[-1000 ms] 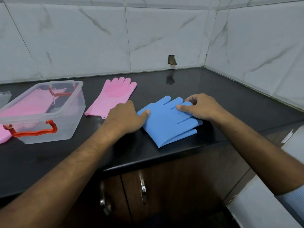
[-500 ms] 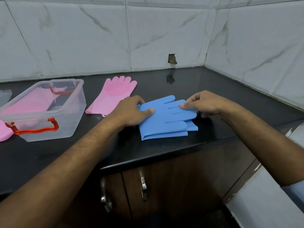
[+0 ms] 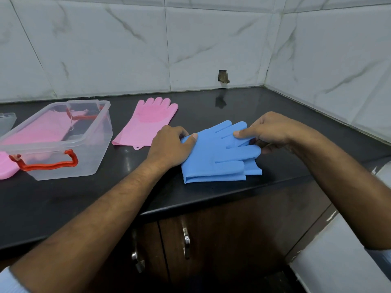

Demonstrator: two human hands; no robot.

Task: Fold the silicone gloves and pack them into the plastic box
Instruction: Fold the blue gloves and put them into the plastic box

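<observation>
A folded blue silicone glove [image 3: 213, 157] lies near the front edge of the black counter [image 3: 63, 199], its fingers pointing right. My left hand [image 3: 171, 146] grips its left edge, thumb on top. My right hand [image 3: 268, 130] pinches the fingertips at the glove's right side. A pink glove [image 3: 146, 123] lies flat behind my left hand. The clear plastic box [image 3: 99, 144] with red handles stands at the left. Pink glove material shows through its walls; I cannot tell if it lies inside or behind.
Another pink piece [image 3: 6, 168] pokes out at the far left beside the box. A clear lid [image 3: 7, 121] lies at the left edge. Marble-tiled walls close the back and right sides. Cabinet doors with metal handles [image 3: 186, 242] sit under the counter.
The blue glove has been turned and squared up so its folded edge runs along the counter front. Both hands moved with it, now gripping its left edge and its fingertips.
</observation>
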